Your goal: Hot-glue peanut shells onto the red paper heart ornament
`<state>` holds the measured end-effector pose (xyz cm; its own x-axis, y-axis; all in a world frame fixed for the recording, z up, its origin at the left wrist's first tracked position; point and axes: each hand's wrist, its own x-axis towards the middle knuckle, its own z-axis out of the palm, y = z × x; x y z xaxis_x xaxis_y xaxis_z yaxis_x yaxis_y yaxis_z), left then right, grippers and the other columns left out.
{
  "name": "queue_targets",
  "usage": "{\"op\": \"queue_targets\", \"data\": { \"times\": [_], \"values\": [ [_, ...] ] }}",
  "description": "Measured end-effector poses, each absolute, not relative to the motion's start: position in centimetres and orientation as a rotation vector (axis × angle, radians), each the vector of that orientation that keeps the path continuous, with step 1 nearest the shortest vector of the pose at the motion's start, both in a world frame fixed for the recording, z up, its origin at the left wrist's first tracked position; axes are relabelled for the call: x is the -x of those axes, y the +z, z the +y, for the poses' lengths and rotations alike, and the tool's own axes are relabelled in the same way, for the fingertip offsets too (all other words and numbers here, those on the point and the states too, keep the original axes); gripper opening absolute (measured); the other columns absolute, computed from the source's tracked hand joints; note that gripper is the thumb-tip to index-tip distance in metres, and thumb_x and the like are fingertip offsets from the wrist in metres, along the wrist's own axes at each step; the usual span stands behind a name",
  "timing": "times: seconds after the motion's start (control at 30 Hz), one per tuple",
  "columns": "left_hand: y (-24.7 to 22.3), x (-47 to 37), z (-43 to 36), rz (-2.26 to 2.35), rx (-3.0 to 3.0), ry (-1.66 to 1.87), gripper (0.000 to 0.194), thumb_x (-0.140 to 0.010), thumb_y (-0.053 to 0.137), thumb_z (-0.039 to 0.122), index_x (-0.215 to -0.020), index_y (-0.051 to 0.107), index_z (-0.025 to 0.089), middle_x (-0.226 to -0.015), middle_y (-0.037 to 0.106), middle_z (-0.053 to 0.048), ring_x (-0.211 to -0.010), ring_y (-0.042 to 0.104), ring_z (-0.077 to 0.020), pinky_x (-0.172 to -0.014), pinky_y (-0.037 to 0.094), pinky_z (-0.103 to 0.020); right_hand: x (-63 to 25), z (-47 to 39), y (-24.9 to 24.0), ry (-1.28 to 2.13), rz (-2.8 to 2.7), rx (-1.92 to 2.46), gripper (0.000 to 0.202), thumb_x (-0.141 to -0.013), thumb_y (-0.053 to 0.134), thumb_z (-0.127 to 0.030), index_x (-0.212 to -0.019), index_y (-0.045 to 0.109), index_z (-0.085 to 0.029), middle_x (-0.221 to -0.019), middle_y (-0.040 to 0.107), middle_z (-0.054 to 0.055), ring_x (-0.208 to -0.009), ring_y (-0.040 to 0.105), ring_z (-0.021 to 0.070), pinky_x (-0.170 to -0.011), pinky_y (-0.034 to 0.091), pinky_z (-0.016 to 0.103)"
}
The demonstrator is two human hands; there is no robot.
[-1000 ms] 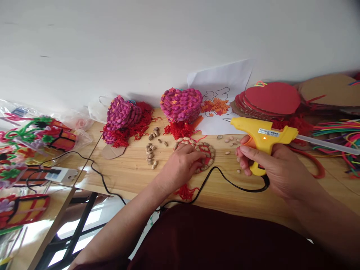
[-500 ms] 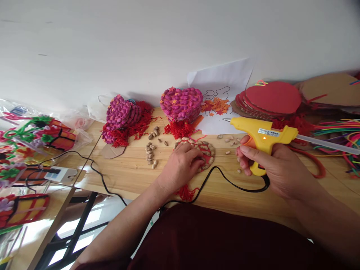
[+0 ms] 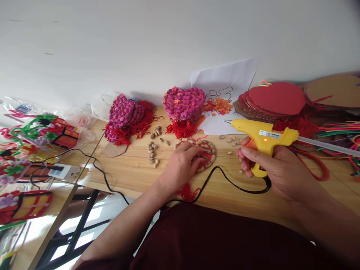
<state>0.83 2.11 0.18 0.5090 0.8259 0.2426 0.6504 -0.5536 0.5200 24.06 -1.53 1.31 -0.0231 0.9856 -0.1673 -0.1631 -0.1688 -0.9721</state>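
Observation:
My right hand (image 3: pixel 270 165) is wrapped round the handle of a yellow hot glue gun (image 3: pixel 254 131), its nozzle pointing left and a clear glue stick (image 3: pixel 323 146) jutting from the back. Under my left hand (image 3: pixel 184 161) lies a red heart-shaped board (image 3: pixel 206 154) with peanuts (image 3: pixel 211 150) around its rim and inside it. The left fingers are bent down and drawn together over the board; whatever is beneath their tips is hidden. Red yarn fringe (image 3: pixel 188 193) hangs from the board's near end. Loose peanuts (image 3: pixel 152 150) lie to the left, and a few more (image 3: pixel 230 138) near the gun.
Pink peanut-covered hearts (image 3: pixel 184 103) with red fringe stand by the wall. Orange paper stars (image 3: pixel 219 107) rest on white paper (image 3: pixel 216 129). Red cardboard hearts (image 3: pixel 277 98) are stacked at right. The gun's black cord (image 3: pixel 225 182) crosses the table toward a power strip (image 3: pixel 64 171).
The whole view has shifted slightly, so things appear a little further right. My left hand stays over the heart board, and my right hand still holds the glue gun.

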Motion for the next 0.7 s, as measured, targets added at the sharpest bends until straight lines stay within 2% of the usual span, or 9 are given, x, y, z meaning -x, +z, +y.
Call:
{"op": "queue_targets", "data": {
  "times": [0.2, 0.4, 0.7],
  "values": [
    [-0.1, 1.0, 1.5, 1.17, -2.444, 0.846, 0.023, -0.093, 0.054, 0.009, -0.106, 0.07, 0.019, -0.101, 0.069, -0.005, -0.095, 0.061, -0.0171, -0.086, 0.051, -0.032, -24.0, -1.5, 1.3, 1.412, -1.0, 1.201, 0.015, -0.085, 0.069, -0.032, -0.088, 0.059, -0.022, -0.072, 0.058, -0.001, -0.058, 0.052, 0.0133, -0.044, 0.043, 0.026],
    [-0.7, 0.3, 1.4, 1.077, -2.562, 0.79, 0.018, -0.095, 0.056, 0.02, -0.106, 0.07, 0.02, -0.104, 0.071, -0.006, -0.097, 0.058, -0.019, -0.09, 0.049, -0.035, -24.0, -1.5, 1.0, 1.405, -1.011, 1.207, 0.015, -0.084, 0.069, -0.032, -0.089, 0.059, -0.022, -0.072, 0.059, -0.001, -0.058, 0.053, 0.0136, -0.044, 0.043, 0.026],
    [-0.5, -0.8, 2.7, 0.918, -2.655, 0.68, 0.02, -0.096, 0.053, 0.025, -0.102, 0.071, 0.017, -0.101, 0.072, -0.007, -0.092, 0.056, -0.0196, -0.086, 0.048, -0.034, -24.0, -1.4, 1.0, 1.403, -1.015, 1.232, 0.015, -0.084, 0.069, -0.033, -0.088, 0.059, -0.022, -0.069, 0.059, -0.002, -0.055, 0.052, 0.0132, -0.044, 0.043, 0.026]
  ]
}}
